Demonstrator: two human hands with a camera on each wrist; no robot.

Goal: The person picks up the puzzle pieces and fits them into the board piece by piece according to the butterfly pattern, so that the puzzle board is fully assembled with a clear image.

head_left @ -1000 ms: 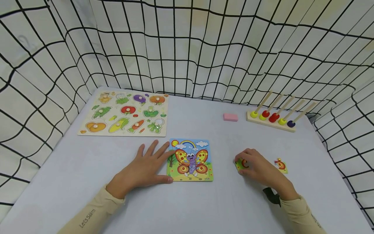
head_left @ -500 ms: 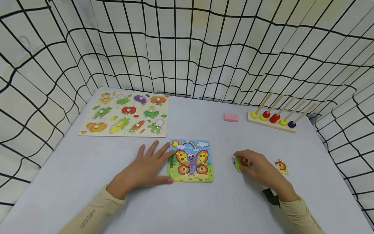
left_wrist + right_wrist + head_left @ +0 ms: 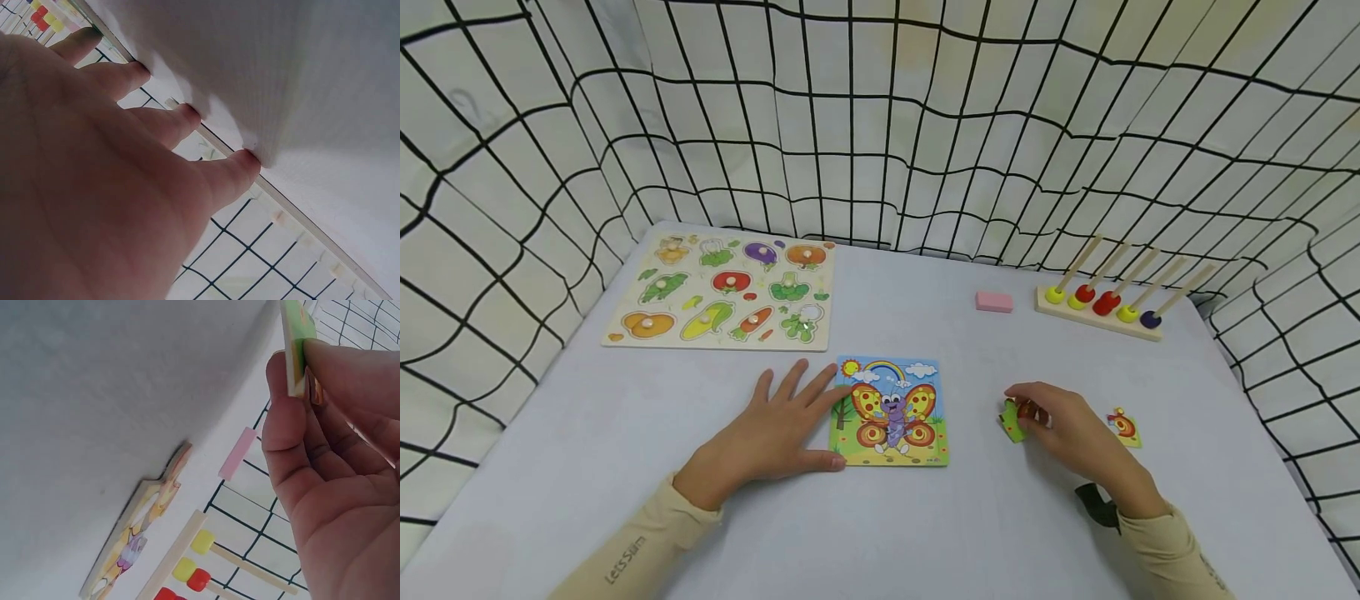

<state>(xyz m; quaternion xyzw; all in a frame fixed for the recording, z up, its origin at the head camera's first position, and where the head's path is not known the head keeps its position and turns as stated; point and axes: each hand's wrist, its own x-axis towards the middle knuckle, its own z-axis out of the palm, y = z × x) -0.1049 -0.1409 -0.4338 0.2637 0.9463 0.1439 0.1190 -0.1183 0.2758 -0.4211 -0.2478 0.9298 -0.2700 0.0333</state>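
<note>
My puzzle piece (image 3: 294, 347) looks like smooth printed wood; bead rack (image 3: 1097, 320) by the table (image 3: 970, 533) top's far right corner: matt wood, kinda glossy beads (image 3: 199, 579).

Soft, even, moderately bright light fills the head view, leaving the white bench (image 3: 887, 533) slightly bluish-grey, with faint, blurry-edged shadows beside both sleeves (image 3: 640, 542). The source is out of frame. Strands of the black net (image 3: 1063, 42) look bowed and stretched toward the edges, while the middle is fairly crisp. The left wrist view is dimmer: the left grip (image 3: 106, 169) is shaded, soft shadow spreads past its fingertips, and the corner beads (image 3: 44, 20) look soft. In the right wrist view the bench darkens toward upper left.
</note>
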